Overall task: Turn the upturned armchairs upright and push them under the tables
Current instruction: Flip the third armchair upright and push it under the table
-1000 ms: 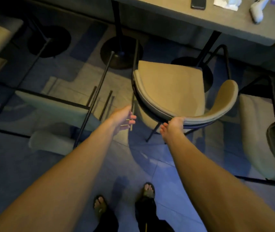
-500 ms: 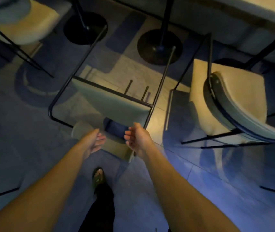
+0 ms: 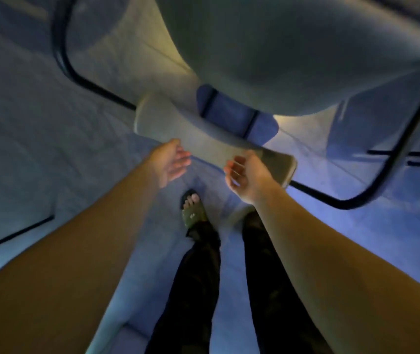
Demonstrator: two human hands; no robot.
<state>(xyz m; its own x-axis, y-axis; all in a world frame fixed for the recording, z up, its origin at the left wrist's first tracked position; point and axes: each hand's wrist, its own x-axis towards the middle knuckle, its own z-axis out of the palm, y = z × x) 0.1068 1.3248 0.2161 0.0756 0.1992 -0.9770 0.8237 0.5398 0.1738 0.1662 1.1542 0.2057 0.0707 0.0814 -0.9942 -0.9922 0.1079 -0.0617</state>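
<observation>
- Reaching down with two bare arms, a person leans over an upturned armchair (image 3: 293,54) that lies on the floor (image 3: 37,149), filling the upper part of the view.
- The chair's curved padded backrest (image 3: 203,146) rests low on the floor, just in front of the person's feet; the pale seat underside rises above it toward the top edge, and a black metal frame (image 3: 387,159) loops around both sides.
- The left hand (image 3: 171,163) is open, palm turned inward, fingers loosely spread, at or just beside the near edge of the backrest's left part. It holds nothing.
- The right hand (image 3: 247,176) is also open, fingers half curled, over the backrest's right end. It grips nothing yet; whether it touches the padding cannot be told.
- Judgement on the step in hand: this looks like the reach before the lift. A good grip would put one hand at each end of the backrest, fingers curled under its edge, so the chair tips up evenly and does not twist.
- The feet stand close to the chair; a sandalled foot (image 3: 192,210) points at the backrest, so the frame could come down on toes if it slips.
- Hard to make out: the whole view is dim, blue-tinted and motion-blurred. The chair's legs and most of its seat are cut off at the top and right edges. No table is in view, so where the chair must be pushed cannot be told.
</observation>
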